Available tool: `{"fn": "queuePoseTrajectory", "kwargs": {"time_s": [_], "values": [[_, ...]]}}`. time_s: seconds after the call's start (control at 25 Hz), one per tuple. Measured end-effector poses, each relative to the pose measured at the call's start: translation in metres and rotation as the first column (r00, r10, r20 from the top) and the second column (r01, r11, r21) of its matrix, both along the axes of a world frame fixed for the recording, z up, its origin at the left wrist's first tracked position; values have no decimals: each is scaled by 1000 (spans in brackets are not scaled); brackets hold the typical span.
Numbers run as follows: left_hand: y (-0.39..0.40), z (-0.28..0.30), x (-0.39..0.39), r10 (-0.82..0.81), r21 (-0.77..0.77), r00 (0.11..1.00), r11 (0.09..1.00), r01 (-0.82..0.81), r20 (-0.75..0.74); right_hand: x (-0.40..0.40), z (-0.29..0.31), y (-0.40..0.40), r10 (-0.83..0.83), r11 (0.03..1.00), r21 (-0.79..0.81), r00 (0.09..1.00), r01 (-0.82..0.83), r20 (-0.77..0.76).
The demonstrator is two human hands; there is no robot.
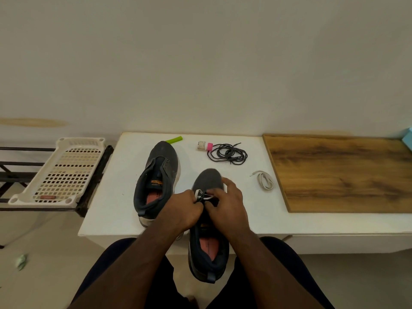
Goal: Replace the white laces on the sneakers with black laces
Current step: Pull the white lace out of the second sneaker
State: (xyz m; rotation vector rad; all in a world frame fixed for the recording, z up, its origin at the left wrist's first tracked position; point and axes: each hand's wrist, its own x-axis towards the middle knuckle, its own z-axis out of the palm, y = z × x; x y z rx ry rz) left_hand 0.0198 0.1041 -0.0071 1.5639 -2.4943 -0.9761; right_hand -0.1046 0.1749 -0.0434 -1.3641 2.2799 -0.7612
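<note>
This looks like a plain room in a home, not a workshop or shop: a bare off-white wall (pixel 200 63) fills the view from 10 to 2 o'clock and a pale floor (pixel 44 253) lies at 8 o'clock. A low white table (pixel 116 197) stands against the wall, with a wood board (pixel 338 172) at 3 o'clock. At 9 o'clock a plastic tray (pixel 64 172) rests on a black metal rack (pixel 13 175), everyday household pieces.

Both hands — left hand (pixel 184 209), right hand (pixel 227 205) — pinching white lace (pixel 201 195) on sneaker (pixel 208 219).
</note>
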Motion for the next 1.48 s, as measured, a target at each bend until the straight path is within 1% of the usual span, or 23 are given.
{"fn": "queuePoseTrajectory", "kwargs": {"time_s": [0.04,0.12,0.2,0.24,0.28,0.36,0.48,0.56,0.6,0.72,0.8,0.84,0.88,0.92,1.0,1.04,1.08,1.16,1.24,1.32,1.36,1.4,1.48], "values": [[0,0,0,2,-5,1000,1000,-2,3,2,-2,-1,6,1000,10,1000,-6,-22],[-1,0,0,13,12,1000,1000,-13,4,1,-5,-2,-48,994,-98,998,51,27],[-2,1,0,25,37,1000,999,-26,8,-7,-4,-2,-217,941,-225,962,252,167],[-3,1,0,28,45,1000,999,-28,6,-11,-3,0,-289,905,-253,931,342,224],[-3,1,0,24,46,1000,999,-24,3,-14,-1,1,-315,888,-272,921,371,228],[-1,2,0,10,26,1000,1000,-10,-1,-13,0,3,-234,927,-275,967,254,102],[1,3,0,14,-5,1000,1000,-14,-10,-2,2,2,-53,995,-95,991,41,-122],[2,4,0,16,-4,1000,1000,-16,-7,4,1,1,-12,1000,-25,973,7,-232],[1,4,-1,17,6,1000,1000,-17,-7,5,-1,-1,-23,999,-30,969,16,-248],[1,3,-1,27,25,1000,999,-27,-15,3,-2,-3,-152,987,-90,963,135,-224],[0,3,1,33,33,999,999,-32,-14,-6,0,-3,-306,944,-170,942,281,-138],[0,3,1,37,39,999,999,-36,-13,-10,1,-2,-340,925,-217,934,311,-112],[-1,3,2,39,40,999,998,-38,-15,-11,2,-1,-321,926,-249,938,283,-132],[-1,2,2,39,36,999,999,-38,-14,-11,2,0,-254,949,-238,951,209,-175],[0,1,1,31,23,999,999,-31,-7,-4,2,0,-79,995,-82,967,60,-242],[0,1,0,28,18,1000,999,-28,-2,0,1,-1,-14,1000,14,966,18,-257],[1,1,0,24,15,1000,1000,-24,5,3,-1,-3,18,998,62,963,-1,-270],[1,3,0,18,8,1000,1000,-18,7,1,-3,-4,-23,1000,-11,964,21,-266],[1,5,0,15,11,1000,1000,-15,8,-10,-1,-2,-211,968,-167,967,187,-144],[0,5,0,20,21,1000,1000,-20,2,-21,0,1,-340,918,-228,940,325,-29],[0,4,0,24,23,1000,999,-24,0,-22,1,2,-335,918,-241,941,316,-43],[1,4,0,26,22,1000,999,-26,0,-20,2,2,-284,937,-235,955,257,-87],[2,4,0,22,14,1000,1000,-22,-4,-11,3,1,-122,988,-119,976,101,-180]]}}
